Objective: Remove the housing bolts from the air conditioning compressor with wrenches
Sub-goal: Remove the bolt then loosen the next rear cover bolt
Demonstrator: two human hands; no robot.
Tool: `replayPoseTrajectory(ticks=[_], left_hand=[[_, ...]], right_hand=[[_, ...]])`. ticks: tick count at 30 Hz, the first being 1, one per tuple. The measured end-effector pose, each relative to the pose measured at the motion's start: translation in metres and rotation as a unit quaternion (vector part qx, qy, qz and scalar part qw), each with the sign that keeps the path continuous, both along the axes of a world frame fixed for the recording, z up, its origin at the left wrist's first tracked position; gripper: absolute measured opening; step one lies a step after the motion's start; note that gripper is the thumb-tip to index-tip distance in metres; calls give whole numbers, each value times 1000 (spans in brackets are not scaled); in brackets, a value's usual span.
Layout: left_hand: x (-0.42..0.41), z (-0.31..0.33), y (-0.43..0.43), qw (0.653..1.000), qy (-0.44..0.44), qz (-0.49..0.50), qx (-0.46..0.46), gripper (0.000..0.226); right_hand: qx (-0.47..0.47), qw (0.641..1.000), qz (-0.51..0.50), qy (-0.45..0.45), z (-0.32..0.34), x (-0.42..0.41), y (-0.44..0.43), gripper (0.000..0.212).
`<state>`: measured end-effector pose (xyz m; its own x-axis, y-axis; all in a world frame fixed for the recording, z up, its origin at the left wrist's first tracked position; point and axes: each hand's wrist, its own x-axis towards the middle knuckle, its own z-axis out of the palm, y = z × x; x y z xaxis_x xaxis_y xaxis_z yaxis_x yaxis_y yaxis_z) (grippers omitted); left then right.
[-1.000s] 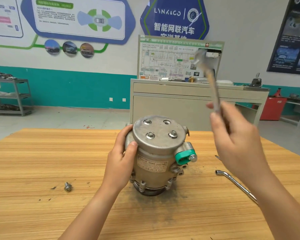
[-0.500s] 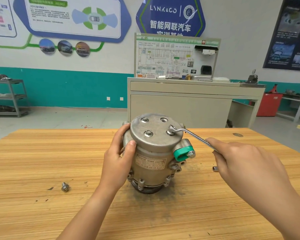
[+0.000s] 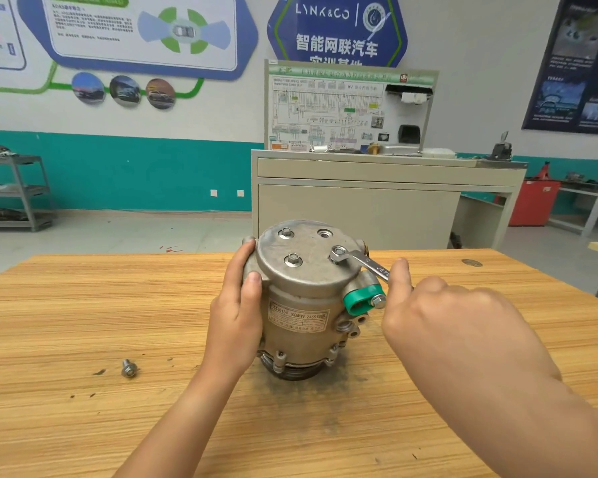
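Right grip [image 3: 456,326] closes around the handle of a wrench [image 3: 363,262], forefinger raised alongside the shaft, as a person works on a compressor [image 3: 304,298] in a training workshop. The wrench's ring end sits over a housing bolt [image 3: 339,251] on the right of the compressor's top face. Left grip [image 3: 237,326] clasps the compressor's left flank, thumb on the front, fingers wrapped behind. The compressor stands upright near the middle of a wooden tabletop [image 3: 83,305], a green cap [image 3: 361,300] on its right side just below the wrench. Two more bolts [image 3: 293,258] sit in the top face, beside an open hole [image 3: 324,232]. A loose bolt [image 3: 129,368] lies on the tabletop, well to the left of the compressor. Behind, a grey cabinet [image 3: 359,208] carries a wiring-diagram board [image 3: 325,112].
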<state>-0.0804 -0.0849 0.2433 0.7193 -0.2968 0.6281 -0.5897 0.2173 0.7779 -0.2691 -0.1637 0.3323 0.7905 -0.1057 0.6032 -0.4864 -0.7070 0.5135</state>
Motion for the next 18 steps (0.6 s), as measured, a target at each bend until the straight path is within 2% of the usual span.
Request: replayPoseTrajectory(ticks=[3, 5, 8, 13, 18], left_hand=[[-2, 1, 1, 1000, -12, 10, 9, 35], [-2, 3, 3, 1000, -17, 10, 11, 38], [-3, 5, 2, 1000, -25, 4, 15, 44], [-4, 7, 0, 1000, -22, 4, 17, 44], [-1, 9, 2, 1000, -12, -10, 27, 42]], right_hand=[[4, 999, -19, -45, 1, -1, -3, 42], [9, 998, 3, -59, -6, -5, -14, 45], [0, 994, 32, -109, -14, -4, -51, 20], [4, 975, 151, -164, -16, 22, -118, 31], [29, 977, 167, -126, 8, 79, -134, 24]])
